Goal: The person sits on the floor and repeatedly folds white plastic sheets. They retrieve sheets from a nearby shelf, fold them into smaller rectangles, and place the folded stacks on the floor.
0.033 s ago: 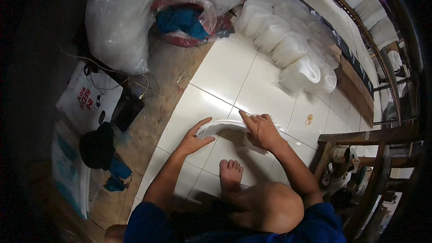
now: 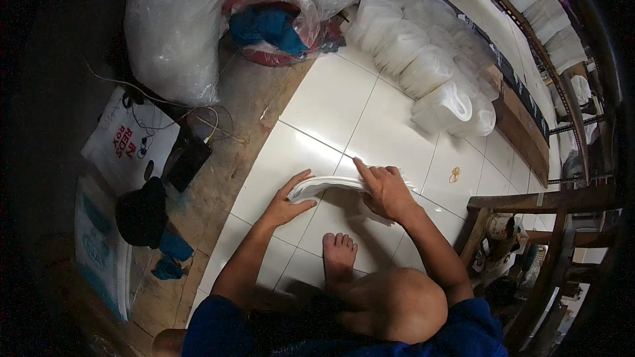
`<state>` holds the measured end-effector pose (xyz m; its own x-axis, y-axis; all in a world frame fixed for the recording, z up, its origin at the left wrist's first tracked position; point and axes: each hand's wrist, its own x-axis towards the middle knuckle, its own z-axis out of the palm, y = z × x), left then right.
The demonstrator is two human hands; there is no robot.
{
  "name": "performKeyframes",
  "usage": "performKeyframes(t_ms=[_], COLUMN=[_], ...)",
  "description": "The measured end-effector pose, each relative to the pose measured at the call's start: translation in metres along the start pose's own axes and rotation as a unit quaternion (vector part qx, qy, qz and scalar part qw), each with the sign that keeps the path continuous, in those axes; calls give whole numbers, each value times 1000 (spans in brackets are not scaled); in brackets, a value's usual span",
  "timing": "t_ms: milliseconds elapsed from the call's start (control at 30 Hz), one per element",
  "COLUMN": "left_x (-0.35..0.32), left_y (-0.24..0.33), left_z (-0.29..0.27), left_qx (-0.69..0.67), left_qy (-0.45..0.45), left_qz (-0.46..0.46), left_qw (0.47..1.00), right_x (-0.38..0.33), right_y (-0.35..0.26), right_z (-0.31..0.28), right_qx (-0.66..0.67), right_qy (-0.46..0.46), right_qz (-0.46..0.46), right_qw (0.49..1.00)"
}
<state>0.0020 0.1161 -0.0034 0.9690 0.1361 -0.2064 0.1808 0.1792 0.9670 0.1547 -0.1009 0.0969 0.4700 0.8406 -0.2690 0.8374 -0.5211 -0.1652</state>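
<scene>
Two bare hands on a thin stack of white plastic bags (image 2: 331,185), glossy white tiled floor (image 2: 331,102).
Stack lies flat, long axis left-right, before a bare foot (image 2: 338,251). Left hand (image 2: 286,203) grasps its left end; right hand (image 2: 385,190) presses flat, released. Bundled white bags (image 2: 423,66) well apart; wooden chair (image 2: 529,225) right.

A white printed bag (image 2: 129,142) lies flat beside bulging clear plastic sacks (image 2: 178,33).

Dark blue garment (image 2: 218,330) worn, seen at lower edge, beside bent bare knee (image 2: 397,304). Forearms uncovered, no sleeves reaching them. Foot (image 2: 338,254) bare, just beyond knee. Left hand (image 2: 286,203), right hand (image 2: 387,192) ungloved.
</scene>
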Motion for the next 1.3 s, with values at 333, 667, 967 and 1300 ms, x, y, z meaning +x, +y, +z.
performKeyframes(t_ms=[333,667,967,1300], left_x=[8,12,6,14], left_y=[-19,-52,-33,-32], left_z=[-14,56,50,23], left_qx=[-27,114,60,6], left_qy=[53,248,102,78], left_qz=[27,-2,57,44], left_qw=[998,962,991,996], right_x=[11,14,3,16], right_y=[-13,6,-8,-25], right_z=[-3,1,-3,-24], right_qx=[-37,-37,-3,53], right_qy=[89,84,69,184], right_qz=[27,-38,19,16], right_qw=[995,995,997,981])
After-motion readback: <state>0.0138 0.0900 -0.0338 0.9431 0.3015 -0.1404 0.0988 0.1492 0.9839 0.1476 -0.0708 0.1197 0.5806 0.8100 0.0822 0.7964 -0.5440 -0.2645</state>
